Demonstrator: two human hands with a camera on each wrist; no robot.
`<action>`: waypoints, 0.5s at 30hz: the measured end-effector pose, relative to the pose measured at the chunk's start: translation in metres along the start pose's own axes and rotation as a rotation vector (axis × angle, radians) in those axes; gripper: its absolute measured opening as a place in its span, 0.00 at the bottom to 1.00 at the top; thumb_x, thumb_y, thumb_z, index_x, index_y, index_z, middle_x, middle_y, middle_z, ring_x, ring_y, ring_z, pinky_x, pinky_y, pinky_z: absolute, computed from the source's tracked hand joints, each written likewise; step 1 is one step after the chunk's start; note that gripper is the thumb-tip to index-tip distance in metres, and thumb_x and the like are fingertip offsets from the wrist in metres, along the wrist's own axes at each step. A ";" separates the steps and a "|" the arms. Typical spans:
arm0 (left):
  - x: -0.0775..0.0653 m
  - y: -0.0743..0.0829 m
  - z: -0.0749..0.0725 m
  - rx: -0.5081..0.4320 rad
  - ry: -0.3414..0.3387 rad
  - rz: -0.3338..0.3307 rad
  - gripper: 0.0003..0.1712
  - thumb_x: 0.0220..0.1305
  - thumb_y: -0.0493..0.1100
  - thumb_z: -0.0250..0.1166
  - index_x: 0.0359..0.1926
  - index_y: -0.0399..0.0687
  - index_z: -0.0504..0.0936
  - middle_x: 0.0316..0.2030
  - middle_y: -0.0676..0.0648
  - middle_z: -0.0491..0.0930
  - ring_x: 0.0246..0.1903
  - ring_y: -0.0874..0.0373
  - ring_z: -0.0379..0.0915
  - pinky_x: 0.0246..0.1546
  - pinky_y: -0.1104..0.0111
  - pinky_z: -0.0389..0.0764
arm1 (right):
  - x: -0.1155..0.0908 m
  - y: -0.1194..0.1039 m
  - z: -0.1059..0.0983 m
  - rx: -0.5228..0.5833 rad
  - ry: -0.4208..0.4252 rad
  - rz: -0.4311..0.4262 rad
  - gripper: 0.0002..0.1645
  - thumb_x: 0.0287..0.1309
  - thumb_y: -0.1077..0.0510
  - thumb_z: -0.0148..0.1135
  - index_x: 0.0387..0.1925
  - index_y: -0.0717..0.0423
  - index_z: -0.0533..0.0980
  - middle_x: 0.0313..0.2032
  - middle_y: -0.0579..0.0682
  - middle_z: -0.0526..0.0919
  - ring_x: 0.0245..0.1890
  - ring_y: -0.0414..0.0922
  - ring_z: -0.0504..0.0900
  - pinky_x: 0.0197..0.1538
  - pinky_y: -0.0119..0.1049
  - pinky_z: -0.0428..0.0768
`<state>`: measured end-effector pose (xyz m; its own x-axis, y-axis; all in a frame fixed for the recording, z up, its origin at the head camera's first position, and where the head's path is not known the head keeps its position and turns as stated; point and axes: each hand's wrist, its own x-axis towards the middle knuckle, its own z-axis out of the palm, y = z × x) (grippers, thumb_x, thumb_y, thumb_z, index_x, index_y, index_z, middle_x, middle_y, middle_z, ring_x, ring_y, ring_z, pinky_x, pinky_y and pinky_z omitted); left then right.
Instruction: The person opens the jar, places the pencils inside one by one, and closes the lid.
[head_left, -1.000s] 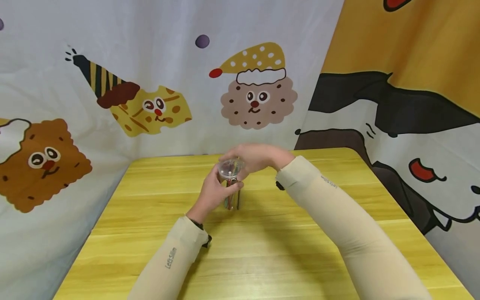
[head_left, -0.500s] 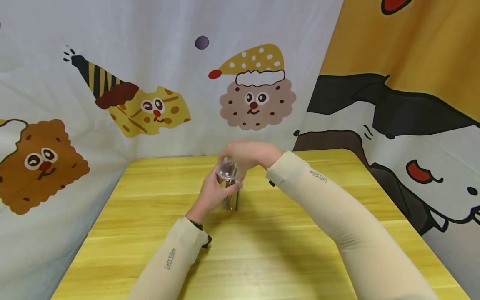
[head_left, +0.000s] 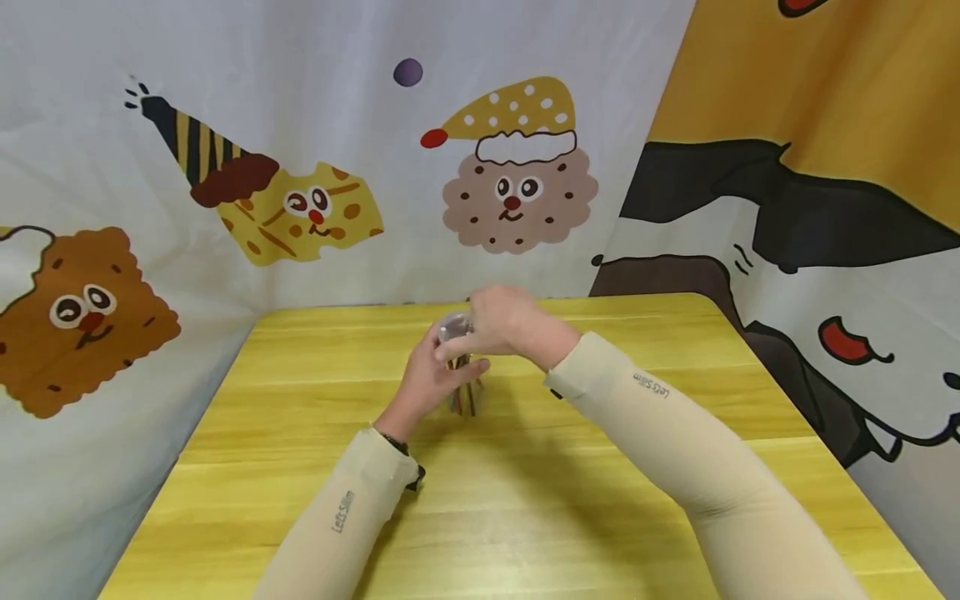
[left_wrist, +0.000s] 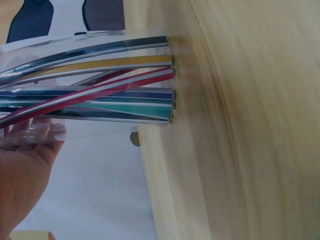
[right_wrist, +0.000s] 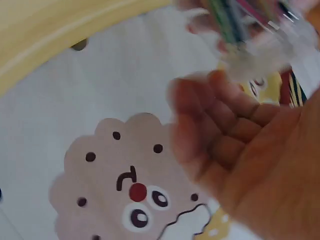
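A clear cylindrical jar (left_wrist: 115,120) holds several long, thin coloured sticks (left_wrist: 120,92) in red, teal, yellow and dark blue. It stands upright in the head view, its base close over the tabletop. My left hand (head_left: 425,379) grips the jar around its upper part, thumb on the near side. At the jar's top is a clear round lid (head_left: 454,325). Over its right side is my right hand (head_left: 506,321), thumb stretched across the top. In the right wrist view its bent fingers (right_wrist: 225,120) are blurred and sit just beyond the lid end, with nothing visible in them.
A wood-grain table (head_left: 600,500) with rounded far corners lies under both forearms. Behind its far edge hangs a cloth backdrop (head_left: 337,83) printed with cartoon snacks. Both forearms wear beige sleeves (head_left: 360,492).
My right hand has turned over the lid, its thumb now lying across the near top. The left hand keeps its grip, and the jar has stayed nearly in place.
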<state>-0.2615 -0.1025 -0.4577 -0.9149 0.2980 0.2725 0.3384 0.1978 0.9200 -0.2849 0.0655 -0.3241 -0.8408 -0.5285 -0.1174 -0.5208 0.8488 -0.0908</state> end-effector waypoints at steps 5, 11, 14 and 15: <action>0.002 0.000 -0.002 0.010 0.023 -0.060 0.47 0.64 0.57 0.79 0.79 0.72 0.64 0.64 0.54 0.78 0.58 0.54 0.78 0.56 0.53 0.84 | -0.004 0.020 -0.016 0.357 -0.090 -0.204 0.70 0.58 0.39 0.81 0.88 0.45 0.45 0.83 0.51 0.62 0.81 0.55 0.66 0.80 0.56 0.70; 0.000 0.000 0.000 0.018 0.030 -0.067 0.51 0.63 0.57 0.80 0.80 0.63 0.63 0.65 0.52 0.77 0.61 0.53 0.77 0.59 0.52 0.82 | 0.001 0.046 -0.008 0.603 -0.157 -0.303 0.68 0.61 0.52 0.81 0.88 0.40 0.44 0.82 0.47 0.65 0.81 0.51 0.66 0.80 0.56 0.70; 0.000 -0.001 0.001 -0.010 0.020 -0.071 0.52 0.62 0.56 0.80 0.81 0.64 0.62 0.69 0.52 0.75 0.68 0.52 0.75 0.68 0.48 0.79 | 0.003 0.049 -0.002 0.627 -0.160 -0.318 0.66 0.62 0.53 0.80 0.88 0.40 0.46 0.80 0.46 0.68 0.79 0.48 0.69 0.80 0.54 0.71; -0.001 -0.001 0.001 -0.019 0.021 -0.073 0.52 0.62 0.56 0.80 0.81 0.65 0.62 0.69 0.52 0.75 0.69 0.52 0.74 0.69 0.47 0.79 | 0.003 0.049 0.000 0.625 -0.155 -0.318 0.65 0.62 0.52 0.80 0.87 0.40 0.47 0.79 0.46 0.70 0.79 0.47 0.70 0.80 0.53 0.72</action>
<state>-0.2608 -0.1015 -0.4589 -0.9414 0.2639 0.2103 0.2669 0.2009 0.9426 -0.3130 0.1059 -0.3285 -0.6075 -0.7842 -0.1265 -0.5160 0.5107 -0.6877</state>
